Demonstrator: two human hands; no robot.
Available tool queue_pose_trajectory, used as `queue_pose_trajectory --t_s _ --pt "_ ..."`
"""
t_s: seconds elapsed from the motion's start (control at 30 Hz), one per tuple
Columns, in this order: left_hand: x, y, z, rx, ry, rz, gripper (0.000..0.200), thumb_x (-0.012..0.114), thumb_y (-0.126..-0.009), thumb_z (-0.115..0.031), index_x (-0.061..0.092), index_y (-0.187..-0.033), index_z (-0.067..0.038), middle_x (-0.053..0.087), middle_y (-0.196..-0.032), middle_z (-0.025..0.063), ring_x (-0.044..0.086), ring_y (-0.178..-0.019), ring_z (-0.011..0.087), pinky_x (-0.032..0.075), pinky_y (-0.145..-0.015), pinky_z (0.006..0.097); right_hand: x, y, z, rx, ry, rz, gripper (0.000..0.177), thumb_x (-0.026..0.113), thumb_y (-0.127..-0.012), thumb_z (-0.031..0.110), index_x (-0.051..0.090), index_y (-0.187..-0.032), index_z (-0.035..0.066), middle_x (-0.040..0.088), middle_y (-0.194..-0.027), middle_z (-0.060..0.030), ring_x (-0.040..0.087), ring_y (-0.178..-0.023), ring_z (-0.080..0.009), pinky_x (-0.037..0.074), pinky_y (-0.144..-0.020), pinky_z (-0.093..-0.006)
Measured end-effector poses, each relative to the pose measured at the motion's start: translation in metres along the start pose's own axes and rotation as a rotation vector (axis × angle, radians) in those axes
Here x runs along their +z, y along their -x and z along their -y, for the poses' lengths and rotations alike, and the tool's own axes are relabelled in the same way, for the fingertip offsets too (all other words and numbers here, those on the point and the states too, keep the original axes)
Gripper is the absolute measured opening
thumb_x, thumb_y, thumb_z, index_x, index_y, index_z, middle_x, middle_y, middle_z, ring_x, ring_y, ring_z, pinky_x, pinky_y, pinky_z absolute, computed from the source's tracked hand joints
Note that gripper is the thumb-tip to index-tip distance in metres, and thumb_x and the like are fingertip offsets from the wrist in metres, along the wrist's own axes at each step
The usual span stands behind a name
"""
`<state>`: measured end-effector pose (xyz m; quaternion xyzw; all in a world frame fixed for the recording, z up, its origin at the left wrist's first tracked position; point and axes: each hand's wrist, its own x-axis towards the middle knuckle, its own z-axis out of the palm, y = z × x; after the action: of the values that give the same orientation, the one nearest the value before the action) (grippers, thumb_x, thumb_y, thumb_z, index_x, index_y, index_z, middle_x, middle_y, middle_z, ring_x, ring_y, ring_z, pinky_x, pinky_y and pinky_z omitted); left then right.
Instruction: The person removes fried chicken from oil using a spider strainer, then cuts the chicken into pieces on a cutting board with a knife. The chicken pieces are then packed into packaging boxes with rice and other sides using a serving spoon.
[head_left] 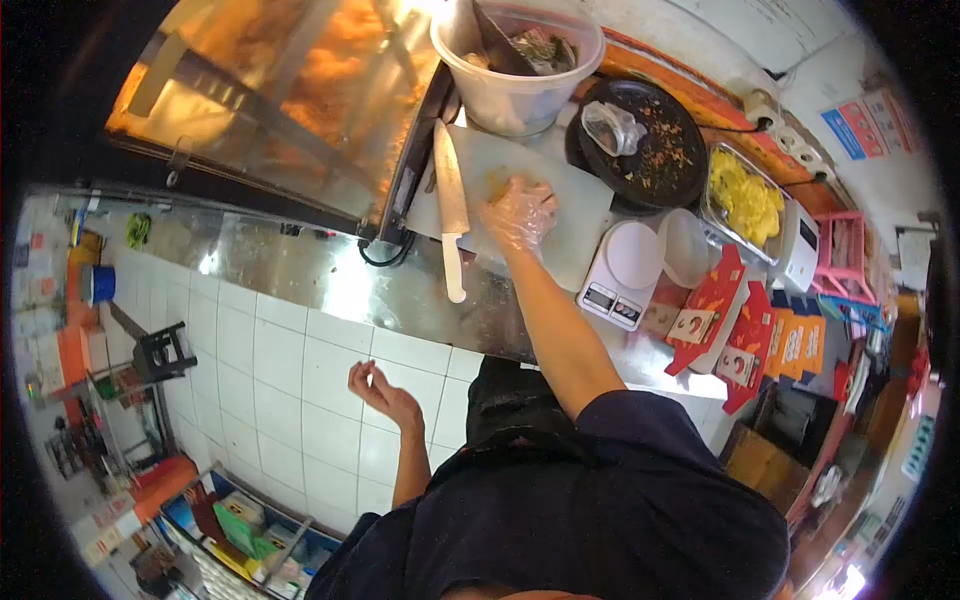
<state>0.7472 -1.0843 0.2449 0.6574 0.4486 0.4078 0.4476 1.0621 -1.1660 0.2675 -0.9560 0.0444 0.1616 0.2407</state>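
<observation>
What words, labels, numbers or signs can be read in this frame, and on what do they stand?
Nothing is legible.
Red folded cardboard boxes: printed logos, too small to read.
Blue and red wall stickers: blurred.
White digital kitchen scale: display unreadable.
Orange paper packets: print too small.

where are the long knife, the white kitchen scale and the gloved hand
long steel knife with pale handle (450,190), head view, middle of the blade
white digital kitchen scale (628,262), head view, round weighing plate
right hand in clear plastic glove (520,212), head view, back of the hand
</observation>
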Motion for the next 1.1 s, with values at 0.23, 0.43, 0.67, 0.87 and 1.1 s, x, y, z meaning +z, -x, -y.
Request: queue_pose_trajectory --t_s 0.23,0.43,0.67,0.87,1.1 --pt "-0.009 -0.022 0.011 -0.107 -0.057 -0.042 0.017 0.046 -0.097 -0.018 0.053 -0.105 -0.005 0.043 -0.113 0.0058 0.049 -0.1 0.018 0.038 -0.084 0.0352 0.0 0.032 -0.012 -0.168 0.106 -0.213 0.061 0.071 -0.07 0.041 0.052 -0.124 0.02 0.034 -0.134 -0.0204 0.029 -0.126 -0.0443 0.035 -0.093 -0.063" --pt "0.021 -0.032 0.004 -0.107 0.1 -0.001 0.023 0.045 -0.097 -0.02 0.052 -0.112 -0.003 0.055 -0.11 0.0082 0.052 -0.1 0.0201 0.041 -0.083 0.0341 0.063 -0.008 -0.024 -0.352 0.243 -0.292 0.028 0.051 -0.088 0.027 0.058 -0.111 0.012 0.056 -0.095 -0.0158 0.058 -0.083 -0.0331 0.049 -0.071 -0.0452" --pt "0.03 -0.014 0.015 0.188 -0.107 0.129 0.03 0.045 -0.098 -0.025 0.053 -0.109 0.002 0.047 -0.111 0.0135 0.053 -0.096 0.0257 0.044 -0.083 0.0374 -0.033 0.017 -0.058 -0.308 -0.868 0.113 0.029 0.064 -0.083 0.017 0.055 -0.11 0.016 0.058 -0.105 -0.0096 0.06 -0.091 -0.0238 0.053 -0.072 -0.0342" --pt "-0.029 0.054 0.131 0.225 -0.53 0.137 0.035 0.05 -0.093 -0.029 0.06 -0.096 0.005 0.052 -0.103 0.0224 0.055 -0.09 0.0336 0.047 -0.08 0.0444 -0.301 0.121 -0.236 -0.365 -1.619 0.338 0.055 0.074 -0.076 0.008 0.045 -0.122 0.014 0.055 -0.11 -0.0088 0.06 -0.094 -0.0213 0.055 -0.069 -0.0346" --pt "-0.009 0.204 0.113 0.011 -0.846 0.558 0.031 0.052 -0.089 -0.025 0.061 -0.09 0.005 0.054 -0.094 0.0226 0.056 -0.085 0.0349 0.046 -0.075 0.0453 -0.452 0.134 -0.552 -0.414 -1.806 -0.264 0.062 0.073 -0.076 0.013 0.041 -0.129 0.013 0.054 -0.119 -0.0151 0.059 -0.108 -0.0383 0.057 -0.074 -0.0432"
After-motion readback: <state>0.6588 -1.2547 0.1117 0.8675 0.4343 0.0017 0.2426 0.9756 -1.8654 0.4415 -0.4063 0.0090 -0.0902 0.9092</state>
